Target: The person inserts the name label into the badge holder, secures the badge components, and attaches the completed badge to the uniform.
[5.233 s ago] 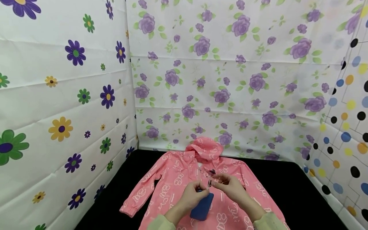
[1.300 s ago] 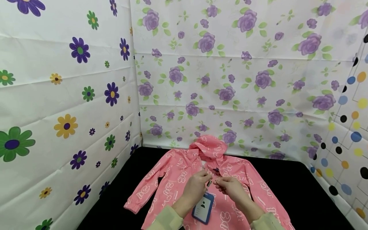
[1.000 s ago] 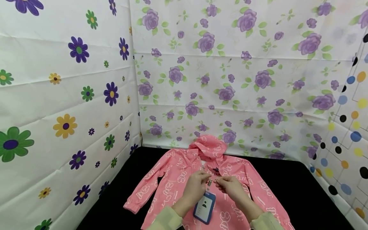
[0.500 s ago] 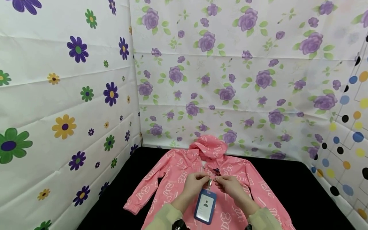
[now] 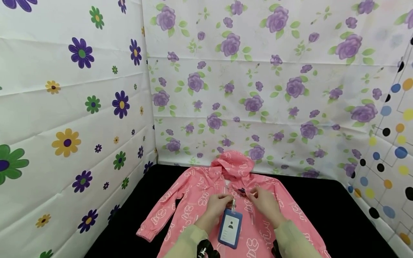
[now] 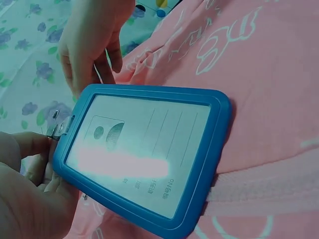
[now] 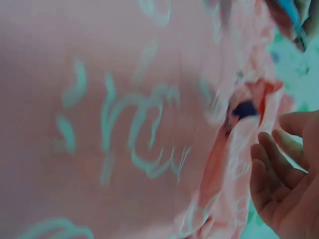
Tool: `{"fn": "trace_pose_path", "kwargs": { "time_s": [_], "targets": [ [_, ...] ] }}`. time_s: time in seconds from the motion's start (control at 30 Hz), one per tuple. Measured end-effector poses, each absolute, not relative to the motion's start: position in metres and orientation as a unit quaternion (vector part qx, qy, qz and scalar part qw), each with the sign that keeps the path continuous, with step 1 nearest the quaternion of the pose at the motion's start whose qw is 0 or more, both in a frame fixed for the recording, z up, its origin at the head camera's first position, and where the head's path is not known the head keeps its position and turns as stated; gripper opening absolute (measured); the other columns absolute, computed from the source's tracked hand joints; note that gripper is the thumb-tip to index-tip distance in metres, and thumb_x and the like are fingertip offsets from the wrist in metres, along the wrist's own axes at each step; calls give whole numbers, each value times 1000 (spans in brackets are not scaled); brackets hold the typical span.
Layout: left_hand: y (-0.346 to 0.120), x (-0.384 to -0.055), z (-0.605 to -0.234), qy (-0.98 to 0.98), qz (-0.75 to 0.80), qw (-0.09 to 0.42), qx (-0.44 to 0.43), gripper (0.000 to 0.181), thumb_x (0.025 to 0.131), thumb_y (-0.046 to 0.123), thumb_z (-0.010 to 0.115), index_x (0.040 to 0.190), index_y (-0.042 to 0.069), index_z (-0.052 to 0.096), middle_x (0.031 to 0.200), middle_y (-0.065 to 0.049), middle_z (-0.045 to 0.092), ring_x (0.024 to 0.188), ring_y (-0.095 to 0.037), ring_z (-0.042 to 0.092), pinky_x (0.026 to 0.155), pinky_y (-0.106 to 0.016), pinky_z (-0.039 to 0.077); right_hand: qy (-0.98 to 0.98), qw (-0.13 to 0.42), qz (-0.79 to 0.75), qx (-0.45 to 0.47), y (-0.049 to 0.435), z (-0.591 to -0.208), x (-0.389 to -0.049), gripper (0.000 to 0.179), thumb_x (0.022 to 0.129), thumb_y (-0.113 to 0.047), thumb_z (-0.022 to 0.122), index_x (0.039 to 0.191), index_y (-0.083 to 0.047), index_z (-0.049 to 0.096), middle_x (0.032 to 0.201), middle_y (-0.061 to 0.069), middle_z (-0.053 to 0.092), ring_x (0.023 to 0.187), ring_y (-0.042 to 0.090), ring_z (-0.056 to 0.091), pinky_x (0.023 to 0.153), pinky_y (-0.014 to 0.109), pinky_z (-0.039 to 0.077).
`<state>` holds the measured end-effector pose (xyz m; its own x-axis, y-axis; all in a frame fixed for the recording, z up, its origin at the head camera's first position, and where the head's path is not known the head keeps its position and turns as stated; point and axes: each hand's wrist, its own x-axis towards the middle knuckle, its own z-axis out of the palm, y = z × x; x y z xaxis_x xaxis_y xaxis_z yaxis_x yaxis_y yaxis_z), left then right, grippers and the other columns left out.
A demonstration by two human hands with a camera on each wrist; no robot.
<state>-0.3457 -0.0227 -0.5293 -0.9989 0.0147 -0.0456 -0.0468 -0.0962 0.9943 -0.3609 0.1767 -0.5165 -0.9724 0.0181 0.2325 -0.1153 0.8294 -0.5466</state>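
A blue-framed badge holder with a white card inside hangs over the front of a pink hooded jacket. My left hand pinches the metal clip at the holder's top. In the left wrist view, the card faces up and carries a bright glare. My right hand is at the jacket's chest, beside a dark print, fingertips close to a raised fold. In the right wrist view, its fingers are loosely bent, with a gap between thumb and fingers.
The jacket lies face up on a black-covered table, its hood toward the back wall. Flower-printed sheets hang behind and on the left, and a dotted sheet on the right.
The badge holder has turned from its plain blue back to its card side. My right hand has left the clip and moved right and slightly up to the jacket's chest; my left hand stays at the clip.
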Motion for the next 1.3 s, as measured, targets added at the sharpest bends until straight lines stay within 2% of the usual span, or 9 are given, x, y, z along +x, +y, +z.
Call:
{"fn": "trace_pose_path", "kwargs": {
  "time_s": [0.1, 0.23, 0.43, 0.6, 0.83, 0.93, 1.03, 1.13, 1.3],
  "targets": [
    [-20, -348, -529, 672, 739, 22, -23, 23, 100, 11, 73, 113, -7, 76, 85, -7, 76, 73, -14, 70, 66, -28, 58, -957, 135, 254, 39, 184, -521, -372, 23, 92, -17, 81, 110, -6, 73, 98, 9, 74, 86, 27, 71, 75, 49, 59],
    [-15, -352, -532, 680, 733, 21, -25, 20, 100, 9, 72, 111, -7, 77, 83, -8, 75, 70, -13, 69, 63, -27, 58, -959, 153, 230, 59, 185, -528, -383, 31, 87, -21, 87, 112, -8, 75, 100, 9, 75, 87, 28, 71, 77, 51, 60],
    [-6, -358, -536, 681, 731, 12, -38, 21, 96, 3, 71, 108, -13, 76, 77, -8, 74, 62, -11, 65, 58, -25, 55, -961, 181, 194, 73, 175, -534, -391, 33, 81, -21, 94, 108, -10, 77, 97, 5, 76, 80, 25, 69, 73, 49, 59],
    [-2, -362, -539, 692, 720, 0, -52, 19, 94, 0, 70, 107, -13, 76, 78, -10, 74, 61, -12, 64, 58, -26, 55, -959, 196, 201, 47, 168, -535, -392, 26, 82, -19, 93, 102, -12, 78, 91, 3, 75, 76, 24, 68, 70, 48, 59],
    [2, -361, -541, 699, 712, -5, -66, 18, 92, -4, 68, 105, -14, 76, 78, -12, 74, 60, -11, 61, 57, -25, 53, -952, 213, 219, 37, 169, -542, -394, 10, 87, -11, 85, 94, -13, 78, 89, 3, 76, 77, 26, 71, 69, 49, 59],
    [5, -361, -540, 695, 716, -6, -69, 18, 91, -5, 68, 105, -14, 76, 78, -11, 74, 60, -11, 61, 58, -25, 53, -951, 212, 223, 32, 169, -544, -395, 12, 86, -13, 86, 94, -13, 77, 87, 2, 74, 72, 24, 68, 66, 47, 58],
    [9, -361, -540, 700, 711, -9, -68, 17, 90, -5, 69, 103, -13, 77, 77, -11, 73, 61, -12, 62, 58, -27, 55, -954, 202, 221, 27, 169, -545, -396, 21, 83, -21, 91, 97, -14, 76, 86, 1, 72, 67, 20, 63, 61, 45, 55],
    [12, -361, -541, 706, 705, -14, -68, 16, 88, -5, 70, 101, -12, 78, 77, -10, 73, 61, -12, 63, 58, -27, 56, -952, 212, 218, 37, 169, -546, -396, 22, 83, -20, 91, 97, -14, 76, 87, 2, 73, 69, 23, 65, 62, 47, 56],
    [16, -362, -543, 694, 717, -14, -64, 18, 87, -7, 69, 101, -15, 76, 76, -12, 74, 59, -12, 64, 58, -28, 58, -948, 230, 217, 40, 167, -545, -393, 7, 89, -11, 83, 93, -13, 78, 88, 4, 75, 78, 29, 71, 68, 51, 58]
  ]
}}
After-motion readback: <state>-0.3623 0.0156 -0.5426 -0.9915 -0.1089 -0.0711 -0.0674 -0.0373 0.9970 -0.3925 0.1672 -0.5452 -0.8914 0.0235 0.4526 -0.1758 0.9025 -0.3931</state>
